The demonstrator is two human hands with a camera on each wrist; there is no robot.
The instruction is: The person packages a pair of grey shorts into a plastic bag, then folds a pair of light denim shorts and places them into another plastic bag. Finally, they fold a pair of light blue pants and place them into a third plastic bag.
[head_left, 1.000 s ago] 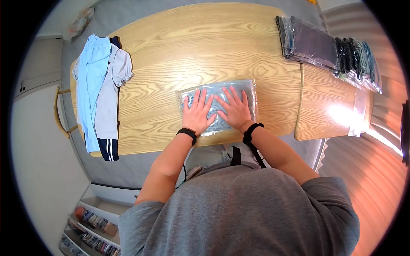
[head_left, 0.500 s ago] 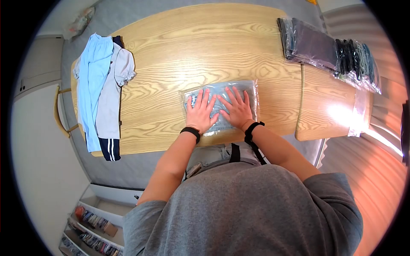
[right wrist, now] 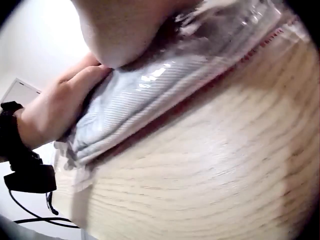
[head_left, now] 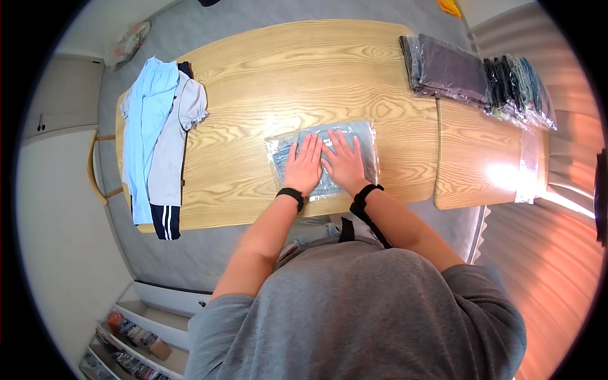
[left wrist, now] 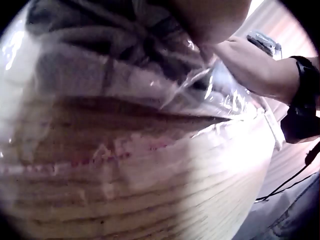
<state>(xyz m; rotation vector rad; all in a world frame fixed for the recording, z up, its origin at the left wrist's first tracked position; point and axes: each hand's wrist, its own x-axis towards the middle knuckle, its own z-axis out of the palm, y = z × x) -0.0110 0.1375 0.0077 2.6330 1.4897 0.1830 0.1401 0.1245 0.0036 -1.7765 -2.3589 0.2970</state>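
A folded light-blue denim garment in a clear plastic bag (head_left: 364, 136) lies flat near the table's front edge. The left hand (head_left: 304, 170) rests palm down on its middle, fingers straight and close together. Beside it the right hand (head_left: 345, 166) presses flat on the bag, fingers pointing away from the body; the two hands meet or nearly meet at the thumbs. In the right wrist view the bagged garment (right wrist: 135, 100) shows ribbed folded layers under the palm. Red print runs along the bag's loose edge (left wrist: 100, 159) in the left wrist view.
Light-blue and grey clothes (head_left: 149, 126) lie at the left end of the wooden table (head_left: 253, 82). Several bagged dark garments (head_left: 453, 69) lie at the back right, beside a row of more bagged ones (head_left: 519, 88). A clear plastic strip (head_left: 527, 171) lies on the right table section.
The left hand has slid right across the bag, closer to the right hand, and its fingers have come together. The right hand has shifted slightly left. The head view has moved a little.
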